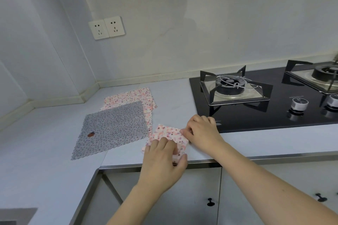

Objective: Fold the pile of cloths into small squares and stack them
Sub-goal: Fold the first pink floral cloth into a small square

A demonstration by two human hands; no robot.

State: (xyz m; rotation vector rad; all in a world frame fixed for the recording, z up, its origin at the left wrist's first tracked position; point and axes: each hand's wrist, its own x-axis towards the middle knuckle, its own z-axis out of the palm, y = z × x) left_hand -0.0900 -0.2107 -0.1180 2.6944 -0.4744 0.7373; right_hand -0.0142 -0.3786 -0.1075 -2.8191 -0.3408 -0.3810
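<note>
One folded pink cloth [167, 134] at counter [54, 133] front edge, left hand [163, 159] pinching near corner, right hand [202, 130] pinching right edge, one grey cloth [113, 128] flat over pink cloths [131, 97], count unclear.

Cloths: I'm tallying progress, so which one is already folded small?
The pink-speckled cloth under both hands, near the counter's front edge. The grey cloth and the pink ones behind it lie flat, unfolded.

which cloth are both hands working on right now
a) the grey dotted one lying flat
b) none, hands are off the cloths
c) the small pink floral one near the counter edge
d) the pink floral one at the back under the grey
c: the left hand and right hand both pinch the small pink floral cloth near the counter edge, while the grey cloth lies flat and untouched.
</note>
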